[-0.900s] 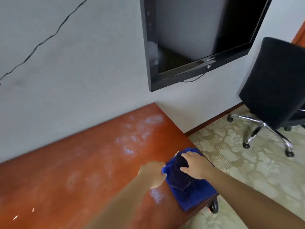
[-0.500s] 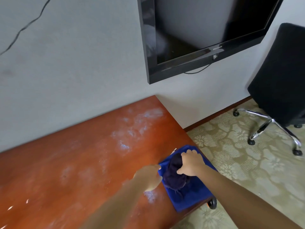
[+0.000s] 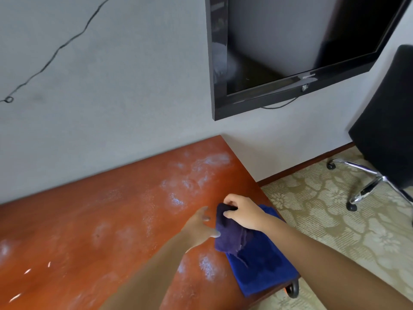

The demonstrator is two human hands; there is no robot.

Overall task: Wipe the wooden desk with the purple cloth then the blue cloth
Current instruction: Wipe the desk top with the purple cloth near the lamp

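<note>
The reddish wooden desk (image 3: 89,220) stands against the wall, with white dusty patches across its top. A blue cloth (image 3: 261,267) lies flat at the desk's right end. My right hand (image 3: 242,212) grips the bunched purple cloth (image 3: 228,236) and holds it lifted over the blue cloth's left part. My left hand (image 3: 200,224) is just left of the purple cloth with its fingers spread, and the fingertips touch the cloth's edge.
A black TV (image 3: 290,52) hangs on the wall above the desk's right end. A black office chair (image 3: 384,135) stands on the patterned floor (image 3: 324,209) to the right. A black handle (image 3: 293,289) pokes out below the desk's front right corner. A thin cable (image 3: 67,41) runs across the wall.
My right hand has raised the purple cloth off the blue cloth and shifted it left. My left hand has opened its fingers toward it. The camera has tilted up slightly.
</note>
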